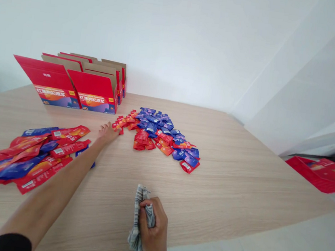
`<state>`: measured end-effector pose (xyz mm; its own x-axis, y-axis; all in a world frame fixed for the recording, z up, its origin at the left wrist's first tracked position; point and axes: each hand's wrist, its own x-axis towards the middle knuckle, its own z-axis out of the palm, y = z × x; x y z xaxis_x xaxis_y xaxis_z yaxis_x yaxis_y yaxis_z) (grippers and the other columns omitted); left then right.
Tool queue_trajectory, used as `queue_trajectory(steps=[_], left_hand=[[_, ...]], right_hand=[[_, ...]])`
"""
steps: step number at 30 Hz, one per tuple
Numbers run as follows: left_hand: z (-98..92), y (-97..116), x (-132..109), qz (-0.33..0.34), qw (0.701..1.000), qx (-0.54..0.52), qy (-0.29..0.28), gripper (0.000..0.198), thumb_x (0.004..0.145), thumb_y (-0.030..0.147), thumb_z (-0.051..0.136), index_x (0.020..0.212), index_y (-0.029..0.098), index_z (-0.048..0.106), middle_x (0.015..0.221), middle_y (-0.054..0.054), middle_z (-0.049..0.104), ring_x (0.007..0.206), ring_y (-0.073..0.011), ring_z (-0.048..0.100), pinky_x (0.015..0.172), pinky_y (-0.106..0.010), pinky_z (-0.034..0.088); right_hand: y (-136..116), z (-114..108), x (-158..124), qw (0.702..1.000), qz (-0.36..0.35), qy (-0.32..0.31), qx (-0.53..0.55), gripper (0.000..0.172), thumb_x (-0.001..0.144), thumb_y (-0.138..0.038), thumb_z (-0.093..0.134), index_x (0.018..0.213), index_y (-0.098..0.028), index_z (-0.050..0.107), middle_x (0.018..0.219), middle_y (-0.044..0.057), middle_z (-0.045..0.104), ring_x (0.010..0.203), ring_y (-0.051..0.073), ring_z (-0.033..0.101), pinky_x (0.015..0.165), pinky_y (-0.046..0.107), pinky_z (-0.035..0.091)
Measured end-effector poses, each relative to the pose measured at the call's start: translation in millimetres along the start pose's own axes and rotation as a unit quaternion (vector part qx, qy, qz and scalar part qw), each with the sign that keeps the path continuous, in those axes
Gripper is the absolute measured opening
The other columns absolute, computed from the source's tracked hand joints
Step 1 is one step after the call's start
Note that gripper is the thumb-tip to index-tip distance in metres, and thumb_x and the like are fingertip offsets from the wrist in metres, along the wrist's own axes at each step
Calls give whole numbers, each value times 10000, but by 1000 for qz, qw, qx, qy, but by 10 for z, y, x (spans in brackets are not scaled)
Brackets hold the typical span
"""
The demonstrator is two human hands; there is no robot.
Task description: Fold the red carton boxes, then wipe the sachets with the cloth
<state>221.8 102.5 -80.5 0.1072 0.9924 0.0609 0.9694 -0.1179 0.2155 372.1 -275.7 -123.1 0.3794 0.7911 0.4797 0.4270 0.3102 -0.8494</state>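
Observation:
My left hand (107,132) reaches far across the wooden table (241,167) and its fingertips touch a small red sachet (116,126) at the left edge of a pile of small red and blue sachets (161,138). Whether the fingers grip the sachet is hard to tell. My right hand (153,231) rests near the table's front edge, closed around a bunched grey striped cloth (138,215).
A spread of longer red and blue packets (34,154) lies at the left. Several open red cartons (77,84) stand at the back left against the white wall. More red cartons (322,173) lie beyond the table's right edge.

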Motion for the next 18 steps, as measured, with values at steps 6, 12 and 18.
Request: queue_trajectory(steps=[6, 12, 18], left_hand=[[46, 380, -17, -57, 998, 9, -20, 515, 1027, 397, 735, 1492, 209, 619, 1604, -152, 568, 1423, -371, 589, 1156, -639, 515], [110, 457, -587, -67, 997, 35, -15, 473, 1032, 406, 729, 1449, 202, 640, 1523, -143, 625, 1332, -338, 650, 1082, -585, 578], [183, 504, -1551, -7, 1000, 15, -24, 575, 1060, 358, 566, 1539, 40, 539, 1451, -325, 628, 1355, -472, 625, 1061, -586, 545]], right_hand=[[41, 21, -32, 1000, 4, 8, 3, 176, 1013, -151, 581, 988, -263, 715, 905, 4, 689, 833, 192, 715, 758, 271, 557], [-18, -16, 11, 1000, -8, 5, -2, 166, 1021, -168, 585, 957, -260, 708, 862, -9, 677, 786, 175, 698, 722, 246, 539], [-56, -15, 29, 1000, 12, 6, 9, 160, 1033, -217, 599, 941, -257, 723, 849, -4, 699, 766, 186, 691, 707, 259, 529]])
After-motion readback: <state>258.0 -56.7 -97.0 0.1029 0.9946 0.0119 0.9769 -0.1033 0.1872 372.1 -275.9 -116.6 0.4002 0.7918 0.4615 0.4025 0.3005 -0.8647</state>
